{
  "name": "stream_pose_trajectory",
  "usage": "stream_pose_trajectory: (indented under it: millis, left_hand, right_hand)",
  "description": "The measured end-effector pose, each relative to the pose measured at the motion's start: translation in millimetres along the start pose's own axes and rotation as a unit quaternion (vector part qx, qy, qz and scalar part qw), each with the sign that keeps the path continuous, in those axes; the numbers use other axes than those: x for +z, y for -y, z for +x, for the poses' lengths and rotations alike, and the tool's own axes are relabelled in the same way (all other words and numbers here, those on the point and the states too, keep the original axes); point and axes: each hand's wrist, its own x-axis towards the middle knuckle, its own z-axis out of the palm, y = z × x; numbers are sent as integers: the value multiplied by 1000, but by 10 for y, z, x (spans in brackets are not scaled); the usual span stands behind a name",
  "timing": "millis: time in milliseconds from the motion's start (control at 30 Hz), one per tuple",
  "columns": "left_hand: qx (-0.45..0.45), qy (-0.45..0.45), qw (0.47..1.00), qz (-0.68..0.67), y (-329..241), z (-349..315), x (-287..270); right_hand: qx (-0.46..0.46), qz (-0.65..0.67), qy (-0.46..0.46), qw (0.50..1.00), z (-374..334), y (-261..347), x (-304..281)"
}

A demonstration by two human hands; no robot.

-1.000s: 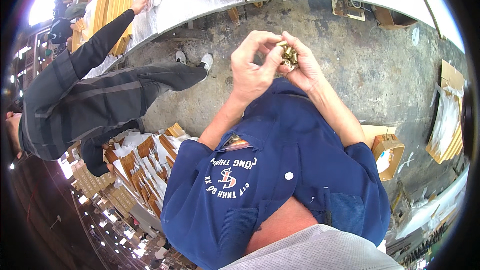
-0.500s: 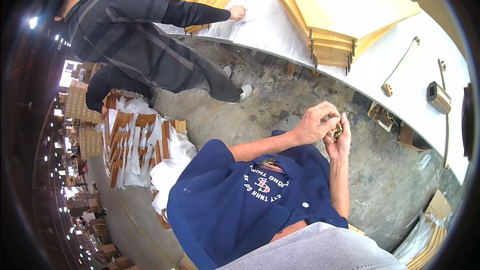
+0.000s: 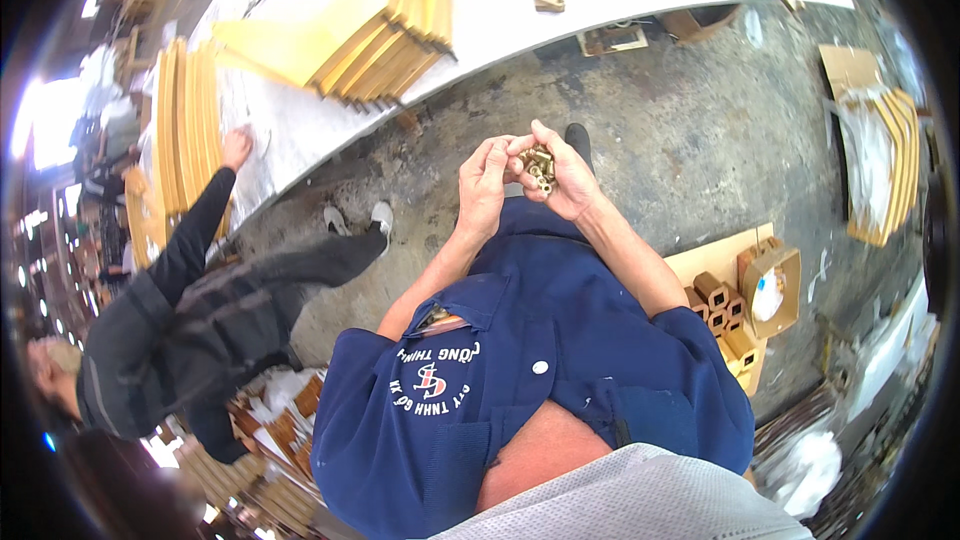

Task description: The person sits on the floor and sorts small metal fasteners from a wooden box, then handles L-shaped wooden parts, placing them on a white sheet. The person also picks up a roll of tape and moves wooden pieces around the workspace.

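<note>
My right hand [image 3: 572,181] is cupped, palm up, around a heap of small brass-coloured hollow metal fittings [image 3: 541,168]. Several of them show round open ends. Beside it, my left hand [image 3: 486,183] has its fingers bent together, their tips meeting the right hand's fingers at the edge of the heap. Whether a fitting sits between the left fingertips is hidden. Both hands are in front of my body, above the concrete floor and apart from the white table [image 3: 500,40].
Stacked yellow wooden panels [image 3: 370,50] stand on the table, with a small wooden block [image 3: 549,3] farther along. A co-worker [image 3: 190,310] in dark clothes reaches to the table at left. On my right are brown wooden blocks [image 3: 712,292], an open cardboard box [image 3: 778,285] and wrapped panels [image 3: 880,165].
My view and body have turned to the right, so the table and co-worker appear farther left. The right palm now shows more of the fittings. My hands stay together.
</note>
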Motion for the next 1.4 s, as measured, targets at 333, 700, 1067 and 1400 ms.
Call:
stream_pose_trajectory:
  millis: [333, 700, 1067, 1400]
  left_hand:
    - [-63, 111, 989, 79, 238, 759, 758]
    - [-174, 130, 962, 166, 584, 1728, 1331]
    - [-251, 247, 864, 360, 1022, 2222, 2239]
    - [-293, 229, 795, 479, 1669, 2224, 3140]
  right_hand:
    - [-90, 61, -41, 993, -253, 690, -616]
    - [-153, -27, -161, 975, -394, 1734, -1099]
    - [-234, 143, -73, 959, -749, 2363, -1790]
    - [-206, 188, -46, 959, -1435, 2937, -2683]
